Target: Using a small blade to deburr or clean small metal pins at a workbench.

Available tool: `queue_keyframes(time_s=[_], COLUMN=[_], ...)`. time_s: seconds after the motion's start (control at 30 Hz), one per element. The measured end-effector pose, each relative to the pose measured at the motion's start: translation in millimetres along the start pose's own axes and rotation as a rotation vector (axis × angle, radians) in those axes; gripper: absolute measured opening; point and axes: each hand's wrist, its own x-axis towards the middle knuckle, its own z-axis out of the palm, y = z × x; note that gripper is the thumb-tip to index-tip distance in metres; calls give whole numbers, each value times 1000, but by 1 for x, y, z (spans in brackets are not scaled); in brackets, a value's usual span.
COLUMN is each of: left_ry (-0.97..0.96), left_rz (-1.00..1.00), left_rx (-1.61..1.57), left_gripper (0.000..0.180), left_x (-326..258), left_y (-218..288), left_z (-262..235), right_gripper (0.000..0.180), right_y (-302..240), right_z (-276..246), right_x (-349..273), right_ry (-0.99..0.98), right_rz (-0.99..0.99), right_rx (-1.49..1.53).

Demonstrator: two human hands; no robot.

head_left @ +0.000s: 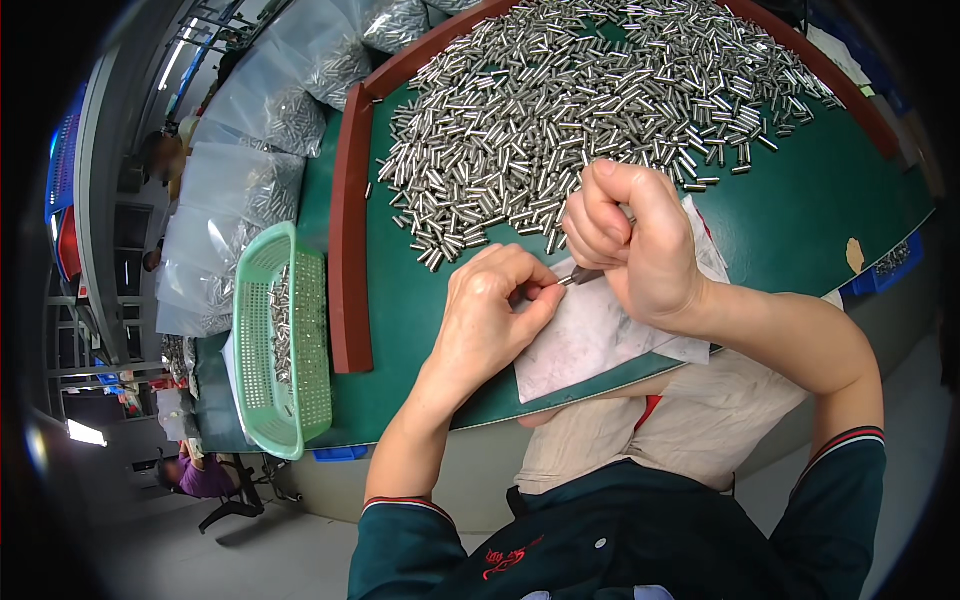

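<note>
My left hand [490, 310] pinches a small metal tube [566, 282] between thumb and forefinger, low over the green table. Closed in a fist, my right hand [640, 245] grips a dark tapered hand tool [586, 274]. Its tip meets the tube at my left fingertips; most of the tool is hidden inside the fist. Beneath both hands lies a smudged white cloth [575, 350] at the table's near edge. A big heap of short shiny metal tubes [520, 150] spreads just beyond my hands.
A red-brown raised border [350, 240] frames the heap. Left of it stands a green perforated basket [315, 390] with metal pieces inside. Clear bags of parts [245, 180] line the far left. A blue bin [890, 268] sits at the right edge. Other people are in the left background.
</note>
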Motion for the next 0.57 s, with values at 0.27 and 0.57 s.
queue_keyframes(time_s=[0.27,0.57], left_ry=[-17,-127], left_rz=[-315,-583], left_rx=[-551,-1394], left_gripper=[8,25], left_x=[-2,2], left_y=[-3,-19], left_z=[-5,-17], right_gripper=[39,39], right_y=[-2,-1], right_z=[1,0], right_x=[1,1], right_ry=[34,24], right_rz=[21,32], right_rx=[-15,-51])
